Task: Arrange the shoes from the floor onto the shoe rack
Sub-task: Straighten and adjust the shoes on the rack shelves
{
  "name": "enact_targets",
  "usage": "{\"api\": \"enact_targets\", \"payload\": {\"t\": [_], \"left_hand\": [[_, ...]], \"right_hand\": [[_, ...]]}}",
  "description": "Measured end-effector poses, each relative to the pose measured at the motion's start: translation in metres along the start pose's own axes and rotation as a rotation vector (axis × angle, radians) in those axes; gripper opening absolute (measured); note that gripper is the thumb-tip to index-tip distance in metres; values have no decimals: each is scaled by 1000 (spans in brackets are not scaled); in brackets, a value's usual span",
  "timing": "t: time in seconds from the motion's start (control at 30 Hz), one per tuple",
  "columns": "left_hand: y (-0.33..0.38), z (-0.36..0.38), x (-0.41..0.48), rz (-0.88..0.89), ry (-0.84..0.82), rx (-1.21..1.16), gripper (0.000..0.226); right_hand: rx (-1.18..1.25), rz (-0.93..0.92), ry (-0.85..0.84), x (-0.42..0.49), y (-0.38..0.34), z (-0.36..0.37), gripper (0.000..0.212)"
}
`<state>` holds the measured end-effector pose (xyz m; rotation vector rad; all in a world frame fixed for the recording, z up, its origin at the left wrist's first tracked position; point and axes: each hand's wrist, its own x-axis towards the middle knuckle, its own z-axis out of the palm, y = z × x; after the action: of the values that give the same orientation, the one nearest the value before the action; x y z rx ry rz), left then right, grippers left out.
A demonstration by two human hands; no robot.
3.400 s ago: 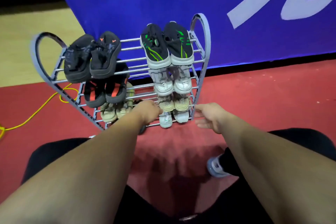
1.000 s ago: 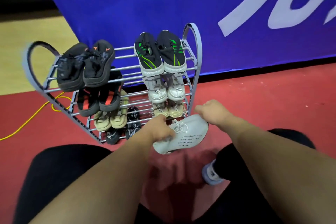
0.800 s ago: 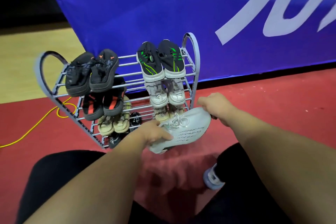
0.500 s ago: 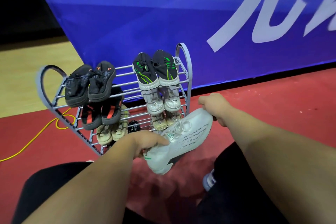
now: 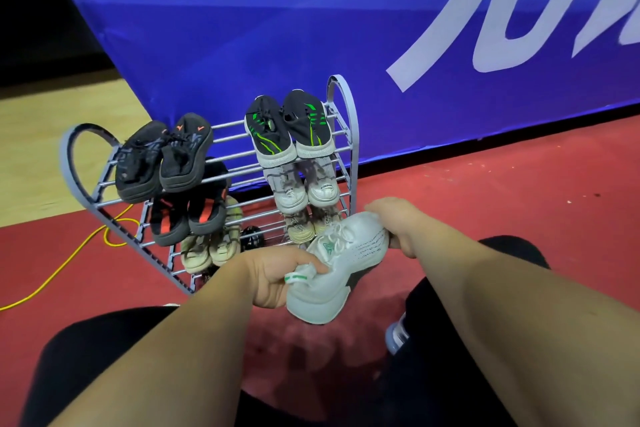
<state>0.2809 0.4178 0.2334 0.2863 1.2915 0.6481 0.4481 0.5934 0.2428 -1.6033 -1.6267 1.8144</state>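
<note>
**Desk:** While the white sneaker (image 5: 349, 253) hangs in front of the shoe rack (image 5: 350, 121), how much of the job looks done?

**Photographer:** Most of it, by my reading. Pairs fill the tiers. Black sneakers with orange marks (image 5: 162, 156) sit top left and black-and-green sneakers (image 5: 287, 128) top right. Black-and-red slides (image 5: 187, 215) and white high-tops (image 5: 304, 187) sit a tier down, with beige sneakers (image 5: 207, 250) and another pale pair (image 5: 303, 227) under those. A dark shoe (image 5: 252, 237) sits low in the middle, half hidden.

**Desk:** And the one in hand?

**Photographer:** It is off the red floor (image 5: 485, 191), just before the rack's lower right corner, with its thick sole turned down and toward the camera. The left hand (image 5: 273, 279) has its fingers curled round the heel collar, beside the green-striped pull tab. The right hand (image 5: 394, 222) grips the toe end, fingers closed on the fabric.

**Desk:** What remains?

**Photographer:** Seating this sneaker, I'd judge. The bottom right of the rack is hidden behind the shoe and the hands, so I cannot tell whether a slot or its mate waits there. No other loose shoe shows on the floor. There is only the yellow cable (image 5: 69, 267) at left, the blue banner (image 5: 242, 28) behind, and the shoe on the person's own foot (image 5: 396, 336).
</note>
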Motion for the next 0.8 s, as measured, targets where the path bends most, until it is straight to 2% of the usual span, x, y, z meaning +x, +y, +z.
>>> {"api": "enact_targets", "payload": {"t": [0.1,0.2,0.43,0.53,0.63,0.7,0.8], "left_hand": [[-12,-3,14,-31,12,-16,29],[-25,-3,31,-40,82,-56,18],[-28,-12,73,-56,256,-59,28],[-23,-19,89,-106,285,-141,20],[-19,-24,106,-140,321,-199,22],[-21,-31,121,-146,349,-229,29],[-29,-43,148,-156,377,-276,52]], "right_hand": [[-65,131,-73,5,26,18,20],[-84,240,-151,9,49,35,24],[-92,469,-427,15,59,66,18],[-200,509,-470,29,63,80,21],[-262,552,-501,46,70,89,26],[-249,575,-484,61,79,94,24],[-194,605,-419,91,96,97,25]]}}
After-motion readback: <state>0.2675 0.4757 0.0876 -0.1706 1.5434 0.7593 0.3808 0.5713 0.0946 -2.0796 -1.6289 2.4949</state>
